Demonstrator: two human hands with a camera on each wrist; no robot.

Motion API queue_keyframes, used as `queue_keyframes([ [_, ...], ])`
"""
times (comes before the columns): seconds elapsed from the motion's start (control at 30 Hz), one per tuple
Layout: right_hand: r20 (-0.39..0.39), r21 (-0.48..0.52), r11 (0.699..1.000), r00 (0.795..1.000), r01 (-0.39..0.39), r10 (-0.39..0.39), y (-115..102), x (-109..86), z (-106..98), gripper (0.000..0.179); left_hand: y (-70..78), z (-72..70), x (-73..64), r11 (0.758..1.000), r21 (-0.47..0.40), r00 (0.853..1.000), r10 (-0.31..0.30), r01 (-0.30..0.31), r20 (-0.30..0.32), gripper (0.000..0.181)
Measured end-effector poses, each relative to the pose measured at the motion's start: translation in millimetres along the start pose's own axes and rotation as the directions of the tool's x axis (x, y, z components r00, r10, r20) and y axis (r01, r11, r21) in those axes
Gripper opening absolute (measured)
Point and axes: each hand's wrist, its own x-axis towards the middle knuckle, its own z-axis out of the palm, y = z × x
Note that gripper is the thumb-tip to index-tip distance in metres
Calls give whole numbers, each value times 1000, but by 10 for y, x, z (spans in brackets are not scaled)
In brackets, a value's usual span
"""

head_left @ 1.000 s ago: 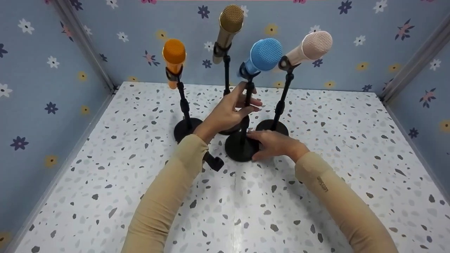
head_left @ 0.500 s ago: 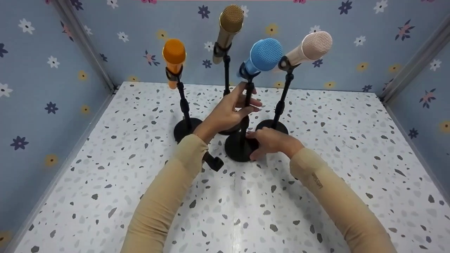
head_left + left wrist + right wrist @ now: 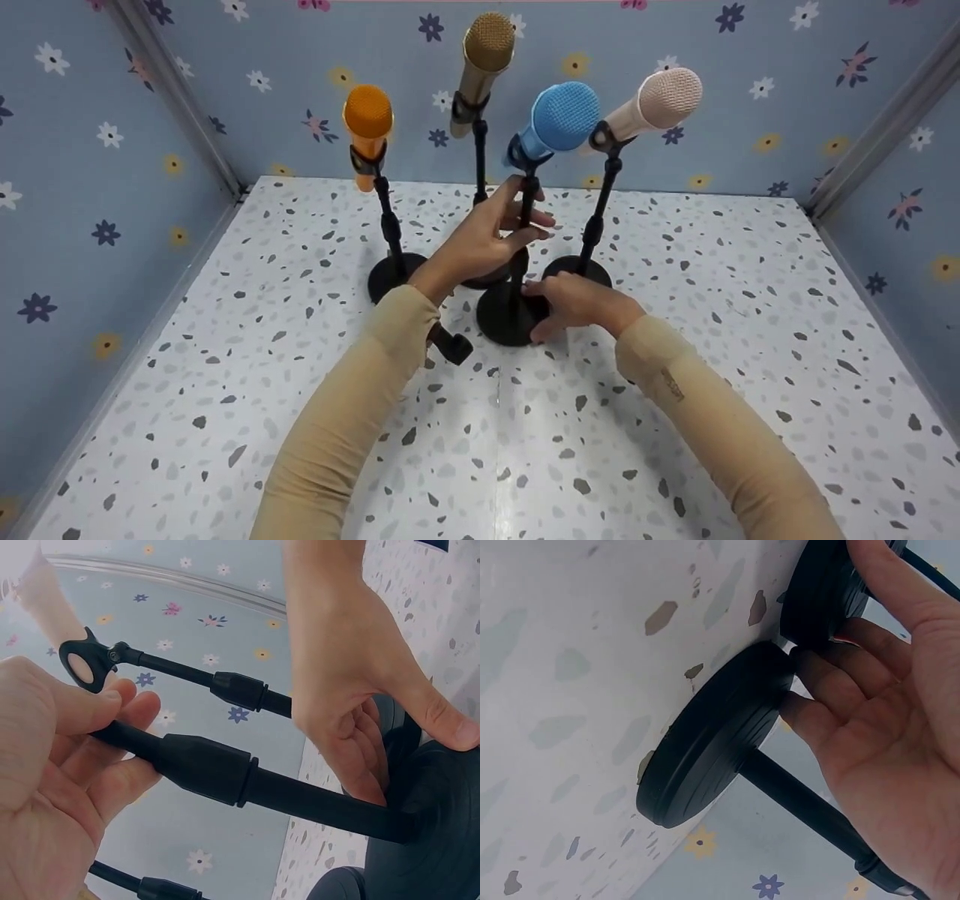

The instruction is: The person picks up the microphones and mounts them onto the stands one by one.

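A blue microphone (image 3: 565, 116) sits tilted in the clip of a black microphone stand (image 3: 206, 769). My left hand (image 3: 480, 240) holds this stand's upright pole below the clip, thumb and fingers around it. Low down, my right hand (image 3: 581, 304) grips the stand's round base (image 3: 495, 315) at its right side. In the left wrist view the right thumb (image 3: 450, 724) lies on the base's rim, and the other fingers are curled near the pole's foot. The right fingertips also come close to a second round base (image 3: 712, 735) in the right wrist view.
Behind stand an orange microphone (image 3: 367, 112), a gold microphone (image 3: 490, 45) and a pale pink microphone (image 3: 670, 97), each on a black stand. A black angled piece (image 3: 454, 346) shows beside the left sleeve. Flowered panels (image 3: 285, 97) enclose the speckled table (image 3: 300, 375).
My right hand has shifted slightly left onto the base, its thumb further over the rim. The left hand keeps its hold on the pole. The head view has moved a little.
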Motion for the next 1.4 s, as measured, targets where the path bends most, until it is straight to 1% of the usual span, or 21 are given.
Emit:
queue_keyframes([
  [0.1,6,6,1000,1000,-1,1,2,4,4,73,2,-16,-6,1000,21,1000,18,-18,4,38],
  [0.2,5,4,1000,1000,-1,1,0,13,10,73,-2,-34,-25,998,53,1000,23,-23,-1,43],
  [0.3,-6,-9,1000,1000,9,-9,0,18,14,73,-9,-43,-55,996,89,1000,12,-12,-4,46],
  [0.4,-22,-11,1000,999,27,-27,2,10,15,70,-32,-38,-90,991,130,1000,4,-5,10,51],
  [0.5,-39,-8,998,998,58,-58,11,3,18,65,-76,-24,-140,982,191,999,-11,4,39,56],
  [0.6,-49,-7,996,995,84,-84,23,5,26,62,-138,-5,-205,968,249,997,-46,30,60,62],
  [0.67,-51,-8,996,994,93,-93,28,4,32,63,-187,12,-245,959,281,996,-65,45,64,63],
  [0.73,-47,-7,996,995,85,-85,30,4,40,67,-232,30,-277,949,314,996,-65,43,61,61],
  [0.8,-44,-8,997,996,77,-77,35,4,51,71,-270,50,-298,940,339,997,-49,27,56,57],
  [0.87,-44,-4,997,997,71,-71,36,4,60,73,-300,67,-312,937,349,999,-25,6,48,53],
  [1.07,-48,-1,999,997,54,-54,37,0,72,76,-353,85,-343,923,383,999,41,-43,13,49],
  [1.27,-50,4,999,997,54,-54,28,-8,65,76,-395,97,-346,938,335,996,94,-86,-6,49],
  [1.4,-56,11,998,996,65,-64,23,-15,67,74,-408,116,-341,935,336,991,129,-109,-37,40],
])
